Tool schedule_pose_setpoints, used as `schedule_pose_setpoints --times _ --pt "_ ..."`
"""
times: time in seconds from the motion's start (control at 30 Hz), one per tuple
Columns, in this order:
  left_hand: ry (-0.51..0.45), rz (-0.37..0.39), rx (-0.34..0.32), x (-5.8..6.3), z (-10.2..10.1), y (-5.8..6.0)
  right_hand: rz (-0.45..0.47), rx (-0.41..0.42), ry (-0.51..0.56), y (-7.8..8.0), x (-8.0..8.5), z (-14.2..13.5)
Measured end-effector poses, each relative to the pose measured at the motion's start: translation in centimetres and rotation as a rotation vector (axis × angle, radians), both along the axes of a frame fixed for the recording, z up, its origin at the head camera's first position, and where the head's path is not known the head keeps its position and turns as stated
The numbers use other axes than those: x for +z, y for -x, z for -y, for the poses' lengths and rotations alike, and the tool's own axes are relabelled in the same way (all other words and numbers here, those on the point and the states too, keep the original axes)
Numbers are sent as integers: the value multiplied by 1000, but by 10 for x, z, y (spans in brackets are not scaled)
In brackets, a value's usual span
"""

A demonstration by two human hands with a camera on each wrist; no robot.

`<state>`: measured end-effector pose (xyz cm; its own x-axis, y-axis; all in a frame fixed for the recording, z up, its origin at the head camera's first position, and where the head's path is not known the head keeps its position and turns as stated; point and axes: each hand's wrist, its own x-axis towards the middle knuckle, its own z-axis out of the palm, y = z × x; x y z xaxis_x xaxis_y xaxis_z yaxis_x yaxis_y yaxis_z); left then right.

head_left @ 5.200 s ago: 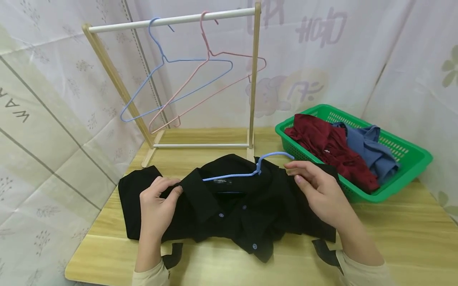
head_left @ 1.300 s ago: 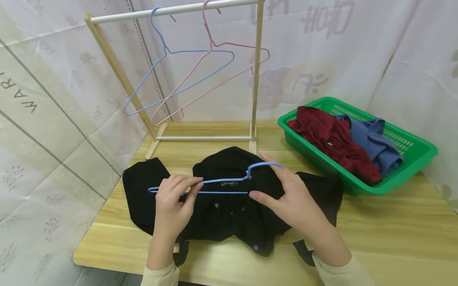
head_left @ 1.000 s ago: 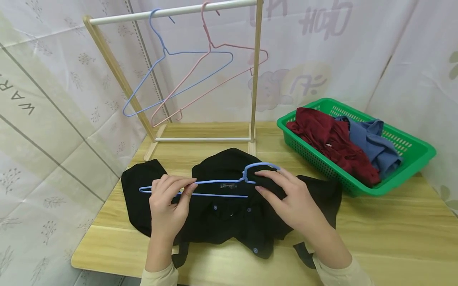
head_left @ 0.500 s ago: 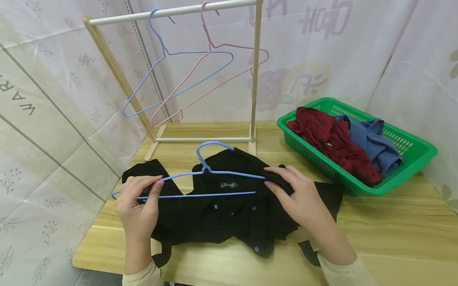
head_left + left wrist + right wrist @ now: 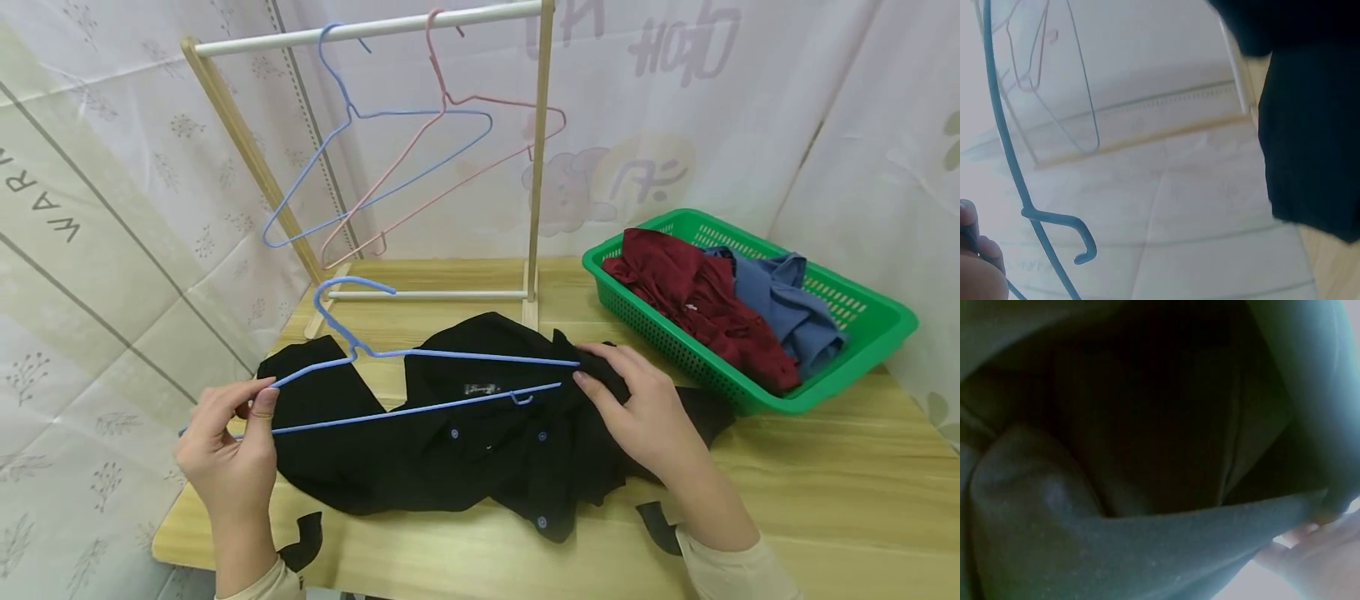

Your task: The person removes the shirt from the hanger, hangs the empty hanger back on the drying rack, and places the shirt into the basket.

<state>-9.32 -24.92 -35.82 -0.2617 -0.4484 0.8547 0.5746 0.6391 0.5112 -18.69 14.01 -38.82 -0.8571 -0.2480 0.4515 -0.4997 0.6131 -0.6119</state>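
A black buttoned shirt (image 5: pixel 450 475) lies on the wooden table, its collar label facing up. Above it, tilted, is a blue wire hanger (image 5: pixel 358 347). My left hand (image 5: pixel 232 450) pinches the hanger near its left end, left of the shirt. My right hand (image 5: pixel 648 408) pinches the black cloth at the shirt's right shoulder, where the hanger's right end disappears under the fabric. In the left wrist view, the hanger's lower bar (image 5: pixel 1013 159) and a small side hook pass close to my fingers. Dark folds of the shirt (image 5: pixel 1147 556) fill the right wrist view.
A wood-and-white rack (image 5: pixel 538 183) stands behind the shirt, bearing another blue hanger (image 5: pixel 306 171) and a pink hanger (image 5: pixel 405 154). At the right, a green basket (image 5: pixel 862 358) holds a dark red garment (image 5: pixel 682 300) and a blue garment (image 5: pixel 787 308).
The hanger has slid left, and its left arm, earlier inside the shirt, is now outside. My left hand has moved left with it; my right hand has shifted from beside the hook to the shoulder cloth.
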Motion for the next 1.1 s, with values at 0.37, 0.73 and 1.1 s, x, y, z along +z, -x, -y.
schedule_pose_setpoints --times 0.37,0.73,1.1 --pt "-480 -215 179 28 15 -16 212 232 -368 21 22 5" --pt "-674 -168 303 76 33 -16 266 388 -580 85 93 21" --pt "-950 -28 81 128 90 -10 329 93 -245 183 115 38"
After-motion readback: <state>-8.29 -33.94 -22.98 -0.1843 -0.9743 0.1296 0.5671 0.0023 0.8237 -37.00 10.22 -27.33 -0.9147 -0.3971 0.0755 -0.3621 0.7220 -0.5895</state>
